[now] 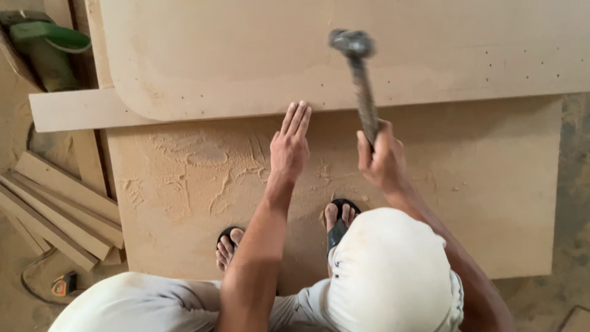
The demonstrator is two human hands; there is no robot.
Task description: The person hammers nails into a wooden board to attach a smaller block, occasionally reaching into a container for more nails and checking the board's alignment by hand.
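My right hand (381,158) grips the handle of a hammer (360,80), whose steel head is raised over a large tan board with a rounded corner (246,55). My left hand (291,142) lies flat with its fingers together and straight, the fingertips touching the near edge of that board. The board rests on a wider panel dusted with sawdust (196,178). My two feet in black sandals (283,237) stand on the dusty panel, with my knees in pale trousers below them.
A row of small nail marks runs along the board's near edge. A stack of wooden strips (61,206) lies at the left. A green power tool (43,43) sits at the top left. A small tape measure (63,284) lies on the floor.
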